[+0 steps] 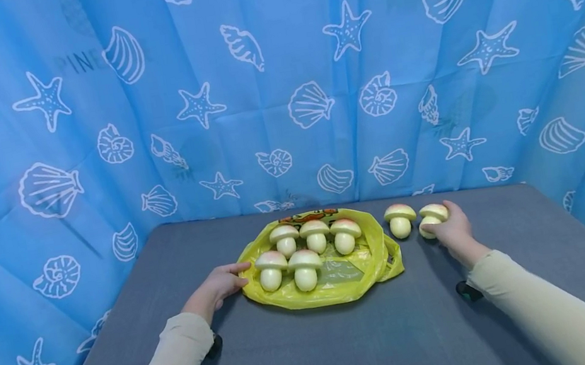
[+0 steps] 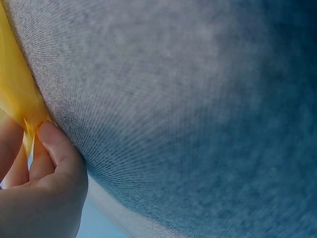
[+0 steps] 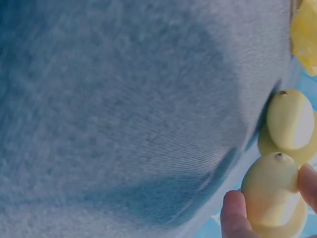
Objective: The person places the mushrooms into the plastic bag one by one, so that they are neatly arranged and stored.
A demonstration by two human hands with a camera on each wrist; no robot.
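Observation:
A yellow plastic bag (image 1: 339,293) lies spread on the table with its mouth wide. Several toy mushrooms (image 1: 304,270) with pale stems and pinkish caps sit inside it. At the bag's left rim, my left hand (image 1: 220,288) pinches the plastic between thumb and fingers, as the left wrist view shows of the yellow edge (image 2: 22,94). Right of the bag, my right hand (image 1: 454,233) grips a mushroom (image 3: 270,186) by its sides with thumb and fingers. Another mushroom (image 1: 400,221) stands on the table between that one and the bag.
The grey cloth-covered table (image 1: 354,351) carries everything. A blue curtain (image 1: 282,114) printed with white shells and starfish hangs behind and along both sides. The bag's handle loop (image 1: 393,259) spreads out at its right end, near the loose mushroom.

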